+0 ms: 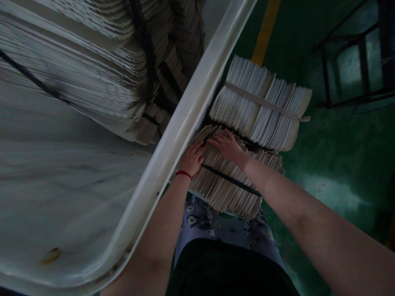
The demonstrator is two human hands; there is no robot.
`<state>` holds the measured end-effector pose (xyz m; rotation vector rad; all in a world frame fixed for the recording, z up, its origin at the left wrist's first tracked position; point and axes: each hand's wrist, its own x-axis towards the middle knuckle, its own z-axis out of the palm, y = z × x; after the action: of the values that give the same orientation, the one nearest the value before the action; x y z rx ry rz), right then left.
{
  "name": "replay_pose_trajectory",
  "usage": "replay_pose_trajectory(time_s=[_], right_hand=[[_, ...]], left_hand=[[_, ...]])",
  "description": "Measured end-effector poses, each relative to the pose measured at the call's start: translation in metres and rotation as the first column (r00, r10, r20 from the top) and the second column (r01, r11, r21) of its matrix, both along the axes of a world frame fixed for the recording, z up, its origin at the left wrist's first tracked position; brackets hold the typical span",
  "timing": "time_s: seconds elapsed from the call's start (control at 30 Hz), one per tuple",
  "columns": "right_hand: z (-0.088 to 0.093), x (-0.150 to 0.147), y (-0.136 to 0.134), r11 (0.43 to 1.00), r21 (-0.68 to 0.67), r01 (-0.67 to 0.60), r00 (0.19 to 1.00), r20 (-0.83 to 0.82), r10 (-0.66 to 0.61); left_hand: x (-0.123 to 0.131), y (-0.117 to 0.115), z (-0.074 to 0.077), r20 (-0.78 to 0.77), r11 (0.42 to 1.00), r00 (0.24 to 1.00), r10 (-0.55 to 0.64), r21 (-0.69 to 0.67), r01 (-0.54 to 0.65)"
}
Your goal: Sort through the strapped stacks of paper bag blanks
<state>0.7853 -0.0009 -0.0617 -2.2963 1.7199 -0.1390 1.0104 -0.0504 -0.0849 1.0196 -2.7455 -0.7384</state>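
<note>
A bundle of pale cardboard sheets, bound by a black strap, lies in front of my body. My left hand, with a red string bracelet at the wrist, rests on the bundle's left end, fingers stretched out. On the upper part of the same bundle lies my right hand, its fingers spread near the left fingertips. Just beyond it sits a second, whiter bundle of sheets, tied with a light band. What supports both bundles is mostly hidden.
A large white bin fills the left side, its rim close beside my left arm. Inside it stand tall strapped stacks of sheets. A dark metal frame stands at the upper right on the green floor, which carries a yellow line.
</note>
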Motion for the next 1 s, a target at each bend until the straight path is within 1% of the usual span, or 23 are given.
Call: replay_pose_trajectory(time_s=[0.13,0.27,0.37,0.5,0.63,0.7,0.87,1.0], right_hand=[[0.006,0.006,-0.009,0.999,0.007,-0.032,0.998,-0.048,0.032],[0.004,0.01,-0.007,0.998,-0.001,-0.06,0.998,-0.017,0.06],[-0.003,0.012,-0.001,1.0,0.019,-0.013,0.999,0.03,0.012],[-0.009,0.013,0.004,0.996,0.048,0.069,0.992,0.106,-0.073],[-0.009,0.012,0.005,0.994,0.071,0.079,0.984,0.153,-0.089],[-0.007,0.012,0.004,0.994,0.075,0.08,0.984,0.152,-0.091],[0.0,0.013,0.001,0.994,0.078,0.074,0.991,0.106,-0.082],[0.001,0.014,0.0,0.995,0.081,0.059,0.995,0.08,-0.066]], left_hand=[[-0.001,0.0,0.0,-0.035,0.999,0.999,0.022,0.028,-0.021],[-0.001,-0.003,0.001,-0.098,0.995,0.993,0.068,0.079,-0.061],[0.0,-0.005,0.001,-0.116,0.992,0.989,0.092,0.102,-0.081],[-0.001,-0.004,0.002,-0.103,0.986,0.987,0.123,0.121,-0.111],[-0.002,-0.001,0.003,-0.076,0.984,0.986,0.151,0.105,-0.142],[-0.002,-0.001,0.003,-0.087,0.98,0.983,0.163,0.129,-0.151],[-0.001,-0.004,0.001,-0.176,0.957,0.96,0.219,0.231,-0.176],[-0.003,-0.004,0.002,-0.205,0.937,0.941,0.271,0.279,-0.209]])
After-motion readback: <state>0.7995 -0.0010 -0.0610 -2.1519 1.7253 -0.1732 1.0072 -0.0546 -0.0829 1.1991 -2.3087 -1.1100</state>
